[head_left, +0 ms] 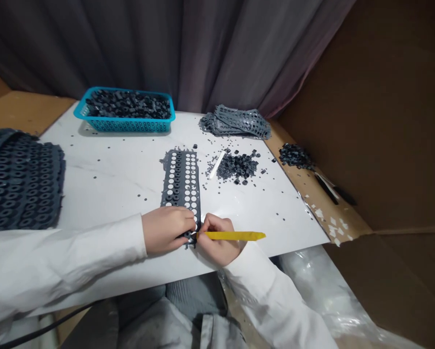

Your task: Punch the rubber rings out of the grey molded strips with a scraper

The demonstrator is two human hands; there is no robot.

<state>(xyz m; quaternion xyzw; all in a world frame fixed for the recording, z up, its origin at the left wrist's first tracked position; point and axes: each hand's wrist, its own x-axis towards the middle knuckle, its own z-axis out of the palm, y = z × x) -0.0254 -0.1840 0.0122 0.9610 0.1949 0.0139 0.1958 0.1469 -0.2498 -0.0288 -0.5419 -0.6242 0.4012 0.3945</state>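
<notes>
At the left of the worktop (111,179) lies a thick stack of dark punched sheets (21,182), and at the far edge sits a blue plastic basket (124,127) heaped with small dark rings. The left hand (164,230) reaches in low from the left in a white sleeve, its fingers curled and clamped on the near end of a punched strip (181,179). That grip seems meant to stop the strip from sliding, as it lies flat near the middle of the worktop. Just beside it, the right hand (217,240) is closed around a yellow stick (235,236), its wrist turned inward and the stick's tip at the strip. Further right are a small heap of rings (237,166), a white stick (216,165) and, far off, crumpled strips (235,122). Another heap of rings (295,156) sits on a cardboard ledge (312,203).
</notes>
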